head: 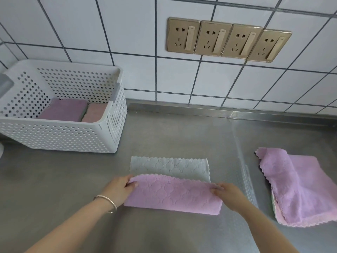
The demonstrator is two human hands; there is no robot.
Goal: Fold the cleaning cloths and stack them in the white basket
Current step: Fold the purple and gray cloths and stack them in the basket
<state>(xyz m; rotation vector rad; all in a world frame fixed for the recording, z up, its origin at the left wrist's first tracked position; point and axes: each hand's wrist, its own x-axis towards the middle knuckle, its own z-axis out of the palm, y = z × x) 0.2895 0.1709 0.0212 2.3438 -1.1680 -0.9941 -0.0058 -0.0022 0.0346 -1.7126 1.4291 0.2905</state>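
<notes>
Pinched with left hand (pixel 121 189) and right hand (pixel 225 193): pink cloth (pixel 173 194), folded partway over its grey side, at six o'clock on steel counter (pixel 164 136). At ten o'clock, white basket (pixel 60 139) holding folded cloths (pixel 63 109). At three o'clock, loose cloths (pixel 299 187).

You get bright, even light with only soft shadows. A pale sheen streaks the steel desk (pixel 242 143) toward the right. Wide-angle distortion bends the wall tiles (pixel 138 33) at the edges; detail looks slightly soft.
</notes>
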